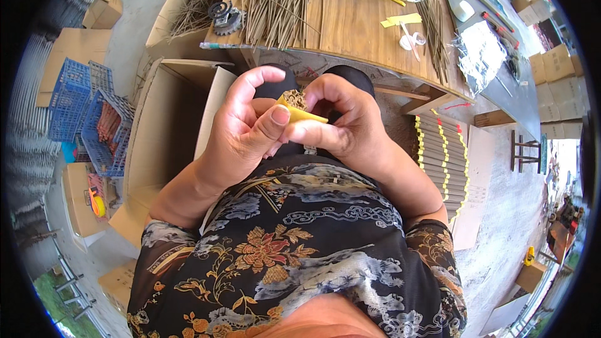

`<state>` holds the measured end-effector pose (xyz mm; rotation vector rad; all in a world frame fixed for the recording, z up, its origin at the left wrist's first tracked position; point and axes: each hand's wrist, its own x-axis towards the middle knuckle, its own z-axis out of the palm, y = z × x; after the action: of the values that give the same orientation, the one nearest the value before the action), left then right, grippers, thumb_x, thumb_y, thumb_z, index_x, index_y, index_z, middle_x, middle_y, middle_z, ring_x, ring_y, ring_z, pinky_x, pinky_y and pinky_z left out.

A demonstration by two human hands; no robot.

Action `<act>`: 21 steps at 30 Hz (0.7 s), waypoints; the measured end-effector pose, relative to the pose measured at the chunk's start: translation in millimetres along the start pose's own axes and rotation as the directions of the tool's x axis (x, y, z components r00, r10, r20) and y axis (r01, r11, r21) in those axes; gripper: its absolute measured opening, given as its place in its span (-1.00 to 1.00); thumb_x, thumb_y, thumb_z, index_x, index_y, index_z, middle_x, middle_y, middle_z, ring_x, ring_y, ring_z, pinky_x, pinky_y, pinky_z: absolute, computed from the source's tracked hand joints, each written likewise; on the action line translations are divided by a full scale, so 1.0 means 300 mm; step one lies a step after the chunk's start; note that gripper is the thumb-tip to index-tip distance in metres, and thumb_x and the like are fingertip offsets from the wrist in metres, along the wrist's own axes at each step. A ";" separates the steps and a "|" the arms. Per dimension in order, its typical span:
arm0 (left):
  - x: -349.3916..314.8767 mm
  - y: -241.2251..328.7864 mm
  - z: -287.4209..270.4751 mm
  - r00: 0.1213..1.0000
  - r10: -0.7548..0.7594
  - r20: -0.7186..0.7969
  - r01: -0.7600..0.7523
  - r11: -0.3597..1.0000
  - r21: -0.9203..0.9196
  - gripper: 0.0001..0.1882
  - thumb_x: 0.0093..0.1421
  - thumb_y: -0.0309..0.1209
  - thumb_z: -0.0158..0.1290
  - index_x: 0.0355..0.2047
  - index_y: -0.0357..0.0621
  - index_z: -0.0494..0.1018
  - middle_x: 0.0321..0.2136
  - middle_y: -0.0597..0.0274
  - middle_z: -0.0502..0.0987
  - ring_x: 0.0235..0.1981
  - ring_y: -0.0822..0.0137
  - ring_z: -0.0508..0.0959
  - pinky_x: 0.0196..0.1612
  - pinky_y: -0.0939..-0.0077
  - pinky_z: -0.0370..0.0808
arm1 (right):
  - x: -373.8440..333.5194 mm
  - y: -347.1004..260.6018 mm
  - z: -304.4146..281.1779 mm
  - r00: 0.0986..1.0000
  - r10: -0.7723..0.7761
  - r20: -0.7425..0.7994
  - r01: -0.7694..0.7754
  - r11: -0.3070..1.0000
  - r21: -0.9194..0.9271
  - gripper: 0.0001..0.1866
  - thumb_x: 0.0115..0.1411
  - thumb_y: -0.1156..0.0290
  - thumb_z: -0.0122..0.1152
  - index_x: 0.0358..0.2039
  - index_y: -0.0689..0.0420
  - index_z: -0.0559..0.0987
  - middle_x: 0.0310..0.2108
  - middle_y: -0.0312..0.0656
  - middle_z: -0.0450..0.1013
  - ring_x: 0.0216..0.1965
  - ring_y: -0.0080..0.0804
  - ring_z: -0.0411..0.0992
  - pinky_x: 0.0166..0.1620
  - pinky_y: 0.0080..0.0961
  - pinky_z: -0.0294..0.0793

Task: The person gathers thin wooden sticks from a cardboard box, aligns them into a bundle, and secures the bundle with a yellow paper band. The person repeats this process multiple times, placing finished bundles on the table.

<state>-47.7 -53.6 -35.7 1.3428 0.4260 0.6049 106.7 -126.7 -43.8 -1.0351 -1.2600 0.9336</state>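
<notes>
A bundle of thin brown sticks (294, 98) points its cut ends up at me, in front of my chest. Around it runs a yellow strip (303, 116), whose pointed end sticks out to the right. My left hand (241, 126) grips the bundle from the left, thumb pressed on the strip and index finger raised and curled. From the right, my right hand (352, 112) closes on the bundle and strip, its thumb along the strip's loose end. The bundle's lower length is hidden behind my hands.
Ahead stands a wooden table (341, 19) with loose brown sticks (282, 3), yellow strips (400, 20) and a metal gear-like piece (228, 20). Left are an open carton (163, 119) and blue crates (109, 131). Yellow-banded bundles (441, 159) lie at right.
</notes>
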 end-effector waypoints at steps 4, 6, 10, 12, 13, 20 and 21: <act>0.006 0.004 0.015 1.000 -0.002 -0.023 0.000 0.995 -0.095 -0.66 0.19 -0.23 -0.08 -0.20 -0.23 0.17 -0.56 0.27 0.37 -0.66 0.62 0.28 -0.66 0.84 0.20 | 0.014 0.014 0.014 0.991 -0.113 0.068 0.094 0.967 0.237 -0.83 0.09 0.45 0.10 -0.49 0.28 0.37 -0.56 -0.24 0.39 -0.46 -0.47 0.49 -0.45 -0.67 0.45; 0.000 0.000 0.000 0.999 0.034 0.037 -0.031 0.996 -0.082 -0.67 0.20 -0.23 -0.10 -0.21 -0.23 0.17 -0.56 0.25 0.36 -0.67 0.61 0.28 -0.67 0.83 0.20 | 0.011 0.017 0.011 0.993 -0.100 0.069 0.079 0.964 0.253 -0.84 0.08 0.43 0.13 -0.51 0.25 0.41 -0.58 -0.24 0.39 -0.48 -0.48 0.46 -0.45 -0.62 0.41; 0.001 -0.007 -0.009 0.985 0.116 0.126 -0.101 0.988 -0.114 -0.70 0.21 -0.23 -0.13 -0.22 -0.21 0.18 -0.55 0.23 0.37 -0.68 0.59 0.28 -0.69 0.81 0.20 | 0.032 0.040 -0.017 0.901 -0.426 0.084 0.433 0.896 -0.101 -0.88 0.06 0.42 0.14 -0.53 0.18 0.47 -0.59 -0.23 0.38 -0.51 -0.39 0.37 -0.43 -0.51 0.33; 0.003 -0.007 -0.009 0.979 0.112 0.170 -0.087 0.986 -0.144 -0.70 0.21 -0.23 -0.14 -0.23 -0.21 0.18 -0.55 0.22 0.37 -0.69 0.59 0.28 -0.70 0.81 0.19 | 0.034 0.043 -0.023 0.889 -0.449 0.091 0.457 0.885 -0.089 -0.88 0.06 0.42 0.14 -0.56 0.15 0.49 -0.60 -0.23 0.37 -0.51 -0.33 0.32 -0.42 -0.46 0.31; 0.001 -0.008 -0.009 0.976 0.109 0.190 -0.079 0.984 -0.158 -0.71 0.21 -0.23 -0.14 -0.23 -0.20 0.18 -0.55 0.21 0.37 -0.69 0.59 0.28 -0.70 0.81 0.19 | 0.032 0.042 -0.024 0.888 -0.449 0.102 0.457 0.886 -0.080 -0.87 0.06 0.40 0.15 -0.57 0.15 0.49 -0.60 -0.24 0.37 -0.52 -0.33 0.32 -0.42 -0.46 0.31; -0.011 -0.001 0.001 0.970 0.070 0.234 -0.018 0.976 -0.217 -0.72 0.22 -0.22 -0.16 -0.24 -0.20 0.19 -0.54 0.20 0.37 -0.66 0.58 0.32 -0.72 0.82 0.22 | 0.025 0.034 -0.043 0.870 -0.468 0.153 0.488 0.861 -0.143 -0.82 0.00 0.31 0.20 -0.64 0.10 0.49 -0.67 -0.25 0.32 -0.57 -0.33 0.30 -0.49 -0.48 0.28; -0.010 -0.001 -0.002 0.965 0.067 0.254 -0.008 0.975 -0.223 -0.71 0.22 -0.22 -0.16 -0.24 -0.20 0.19 -0.53 0.20 0.37 -0.65 0.58 0.32 -0.72 0.82 0.23 | 0.024 0.037 -0.043 0.868 -0.474 0.149 0.494 0.856 -0.154 -0.81 0.00 0.30 0.20 -0.64 0.10 0.49 -0.68 -0.25 0.31 -0.58 -0.33 0.30 -0.50 -0.48 0.27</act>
<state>-50.4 -55.1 -36.2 1.1990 0.1147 0.4828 120.4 -117.9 -52.6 -0.7557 -1.6274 0.4867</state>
